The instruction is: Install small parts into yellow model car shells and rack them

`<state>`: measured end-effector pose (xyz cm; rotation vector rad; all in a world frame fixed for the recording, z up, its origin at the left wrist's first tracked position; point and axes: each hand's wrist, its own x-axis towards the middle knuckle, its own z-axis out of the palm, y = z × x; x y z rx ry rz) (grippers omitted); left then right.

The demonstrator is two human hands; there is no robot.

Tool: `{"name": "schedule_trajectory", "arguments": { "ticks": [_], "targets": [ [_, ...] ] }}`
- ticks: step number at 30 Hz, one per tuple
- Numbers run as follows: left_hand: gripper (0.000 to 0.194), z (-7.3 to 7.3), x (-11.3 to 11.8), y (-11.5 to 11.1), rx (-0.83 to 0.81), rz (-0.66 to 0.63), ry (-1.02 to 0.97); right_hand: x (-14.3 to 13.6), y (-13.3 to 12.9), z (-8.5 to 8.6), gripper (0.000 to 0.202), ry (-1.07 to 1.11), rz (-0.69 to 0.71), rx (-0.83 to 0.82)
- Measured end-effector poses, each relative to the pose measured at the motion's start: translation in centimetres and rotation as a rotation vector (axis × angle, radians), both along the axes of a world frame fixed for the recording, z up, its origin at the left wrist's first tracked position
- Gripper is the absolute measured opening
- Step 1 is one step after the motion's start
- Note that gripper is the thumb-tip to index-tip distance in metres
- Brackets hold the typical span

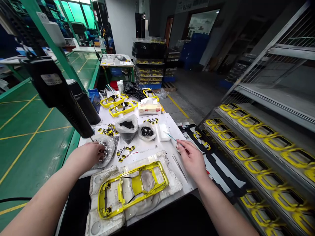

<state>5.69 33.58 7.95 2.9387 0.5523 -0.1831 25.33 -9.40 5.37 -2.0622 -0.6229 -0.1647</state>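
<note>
My left hand (89, 154) reaches into a clear plastic bag (108, 154) of small shiny metal pieces, its fingers curled down; whatever they pinch is hidden. Between the thumb and fingers of my right hand (191, 159) is a thin light-blue stick (171, 137), its tip over a white block-like pad (163, 131). Below both hands, a yellow toy-car body shell (137, 185) lies underside up in a worn white foam cradle (172, 177). Metal tweezers (179, 166) rest beside my right hand. Small yellow-and-black parts (125, 152) lie between the bag and the cradle.
Two open bags of black parts (126, 126) (147, 131) stand mid-table. Behind are a tissue box (149, 107) and more yellow shells (123, 108). A power screwdriver (61, 95) hangs above my left hand. At right, a rack (261, 98) holds rows of yellow shells; a green conveyor (29, 131) runs left.
</note>
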Motion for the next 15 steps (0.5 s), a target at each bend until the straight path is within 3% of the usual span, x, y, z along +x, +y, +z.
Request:
{"name": "schedule_trajectory", "arguments": {
  "ticks": [9,15],
  "targets": [
    [0.032,0.9,0.0,-1.1,0.103,-0.04,0.121,-0.1,-0.4,-0.5,0.044,-0.031,0.004,-0.059],
    [0.037,1.2,-0.4,-1.6,0.125,-0.036,0.125,-2.3,-0.8,0.4,0.045,-0.155,-0.075,-0.123]
  ]
}}
